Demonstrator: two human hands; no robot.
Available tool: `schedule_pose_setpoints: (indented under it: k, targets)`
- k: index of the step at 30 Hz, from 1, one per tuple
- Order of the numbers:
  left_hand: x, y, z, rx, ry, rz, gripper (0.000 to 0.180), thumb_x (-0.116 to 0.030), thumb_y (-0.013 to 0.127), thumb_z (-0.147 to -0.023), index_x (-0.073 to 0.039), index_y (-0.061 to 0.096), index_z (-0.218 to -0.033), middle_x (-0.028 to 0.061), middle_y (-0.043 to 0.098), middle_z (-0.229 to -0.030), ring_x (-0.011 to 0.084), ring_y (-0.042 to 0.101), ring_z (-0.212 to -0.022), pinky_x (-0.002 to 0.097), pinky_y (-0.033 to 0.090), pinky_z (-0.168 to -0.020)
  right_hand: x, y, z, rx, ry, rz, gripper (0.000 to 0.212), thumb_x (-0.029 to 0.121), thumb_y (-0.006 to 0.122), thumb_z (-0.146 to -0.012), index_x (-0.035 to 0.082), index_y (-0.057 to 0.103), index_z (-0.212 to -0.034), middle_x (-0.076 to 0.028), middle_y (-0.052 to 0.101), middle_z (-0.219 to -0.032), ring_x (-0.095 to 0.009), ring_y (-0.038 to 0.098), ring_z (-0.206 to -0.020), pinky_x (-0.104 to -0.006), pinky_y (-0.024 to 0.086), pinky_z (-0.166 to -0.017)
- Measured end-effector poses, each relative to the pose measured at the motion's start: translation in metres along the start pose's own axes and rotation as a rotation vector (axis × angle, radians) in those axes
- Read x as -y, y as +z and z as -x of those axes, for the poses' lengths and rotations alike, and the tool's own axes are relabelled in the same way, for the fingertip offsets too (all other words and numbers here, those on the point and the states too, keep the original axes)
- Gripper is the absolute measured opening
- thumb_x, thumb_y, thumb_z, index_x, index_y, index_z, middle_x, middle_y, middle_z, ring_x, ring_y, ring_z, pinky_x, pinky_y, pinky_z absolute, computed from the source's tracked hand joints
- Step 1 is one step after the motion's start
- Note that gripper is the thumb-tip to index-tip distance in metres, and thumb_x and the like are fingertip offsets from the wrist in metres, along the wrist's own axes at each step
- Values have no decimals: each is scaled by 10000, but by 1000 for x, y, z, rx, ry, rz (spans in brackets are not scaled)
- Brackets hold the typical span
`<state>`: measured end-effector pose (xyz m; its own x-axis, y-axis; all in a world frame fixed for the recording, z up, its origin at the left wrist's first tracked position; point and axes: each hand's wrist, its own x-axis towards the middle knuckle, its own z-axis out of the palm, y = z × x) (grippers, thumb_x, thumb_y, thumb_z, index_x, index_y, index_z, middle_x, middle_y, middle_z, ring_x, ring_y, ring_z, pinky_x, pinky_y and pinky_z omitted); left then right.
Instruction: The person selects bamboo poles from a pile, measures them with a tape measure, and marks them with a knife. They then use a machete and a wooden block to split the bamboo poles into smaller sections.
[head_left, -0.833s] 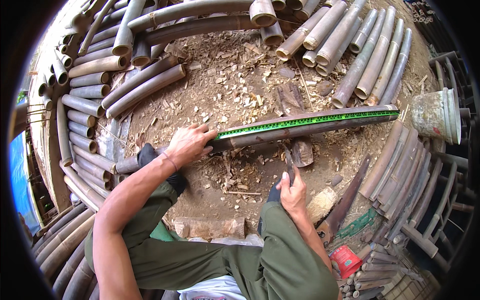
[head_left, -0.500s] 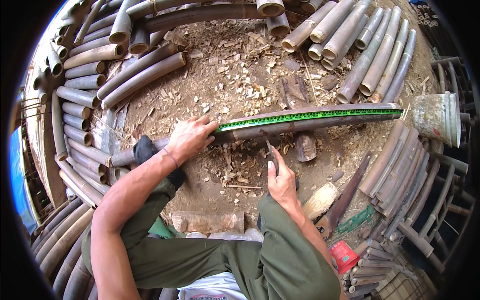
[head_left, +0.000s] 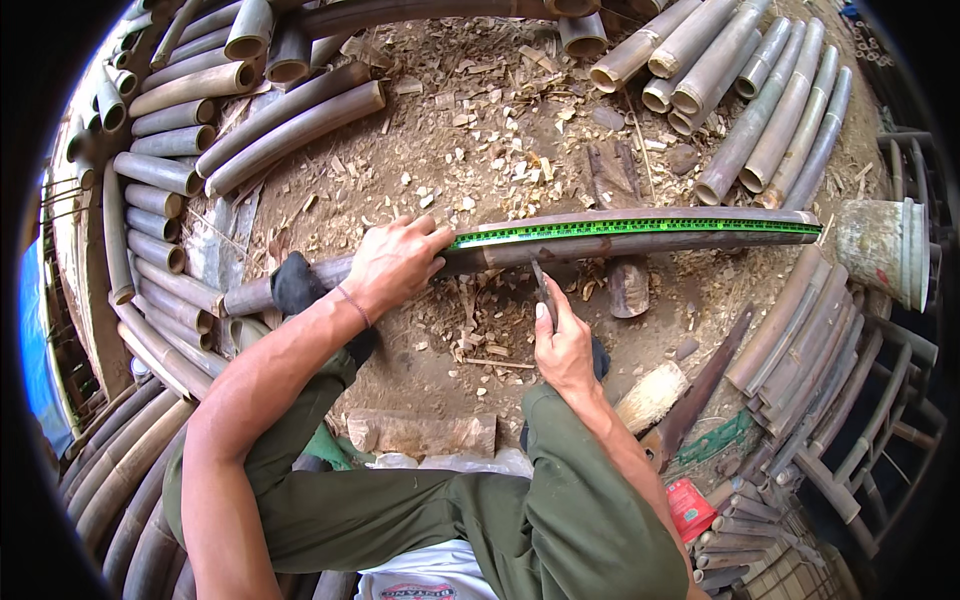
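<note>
Olive-green trousers (head_left: 390, 510) fill the bottom of the frame, with a short log (head_left: 422, 432) lying crosswise just beyond the lap. A red packet (head_left: 690, 508) sits lower right, and a bit further up from it there's a saw (head_left: 695, 398) with a long dark blade, right by a pale chunk of wood (head_left: 650, 398). Right of centre, the right hand (head_left: 566, 345) is closed round a small knife (head_left: 544, 283), blade angled up toward the pole. Left of centre, the left hand (head_left: 397, 265) grasps the left end of a bright green measuring tape (head_left: 630, 230), holding it down on the bamboo pole (head_left: 580, 248). That pole runs across the middle of the frame, a dark shoe (head_left: 295, 284) against its left part and a wooden block (head_left: 628, 287) under its right half. Grubby bucket (head_left: 880, 245) at far right, cut bamboo tubes (head_left: 772, 112) up in the upper right, more bamboo (head_left: 300, 140) upper left, wood chips everywhere between.
</note>
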<state>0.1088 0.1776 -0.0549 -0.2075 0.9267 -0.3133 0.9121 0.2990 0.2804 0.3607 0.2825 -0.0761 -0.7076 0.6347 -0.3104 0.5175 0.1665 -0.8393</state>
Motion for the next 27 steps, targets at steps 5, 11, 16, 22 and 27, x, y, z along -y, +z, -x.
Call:
schedule_pose_setpoints:
  k: [5, 11, 16, 22, 27]
  targets:
    - [0, 0, -1, -12, 4, -6, 259, -272, 711, -860, -152, 623, -1072, 76, 602, -928, 284, 640, -904, 416, 537, -740, 5, 1, -3, -27, -62, 12, 416, 119, 509, -1002, -1, 487, -1399, -264, 636, -1227, -394, 642, -1117, -405, 555, -888]
    - [1, -1, -1, 30, 1, -6, 292, -253, 694, -865, -133, 617, -1120, 86, 618, -972, 288, 643, -939, 426, 557, -748, 4, 6, -7, -39, -71, 25, 417, 113, 507, -1000, -11, 485, -1397, -258, 626, -1251, -388, 626, -1146, -405, 546, -917]
    - [1, -1, -1, 26, 14, 0, 274, -238, 699, -859, -129, 619, -1097, 93, 619, -972, 298, 648, -934, 432, 555, -746, 4, 4, -7, -24, -36, 43, 409, 110, 504, -998, -7, 491, -1390, -258, 628, -1243, -393, 631, -1131, -412, 549, -909]
    - [2, 4, 4, 33, 9, 12, 274, -238, 700, -863, -132, 618, -1102, 102, 612, -965, 295, 654, -920, 423, 558, -729, 20, -4, 1, 70, 126, 134, 385, 143, 499, -995, 34, 526, -1363, -280, 669, -1086, -435, 650, -1012, -442, 548, -823]
    - [2, 0, -4, 67, 14, -22, 321, -258, 691, -877, -153, 603, -1167, 100, 603, -983, 295, 658, -891, 435, 552, -703, -17, -30, 31, 63, 344, 99, 364, 195, 514, -998, 48, 575, -1326, -235, 694, -884, -335, 701, -818, -421, 542, -733]
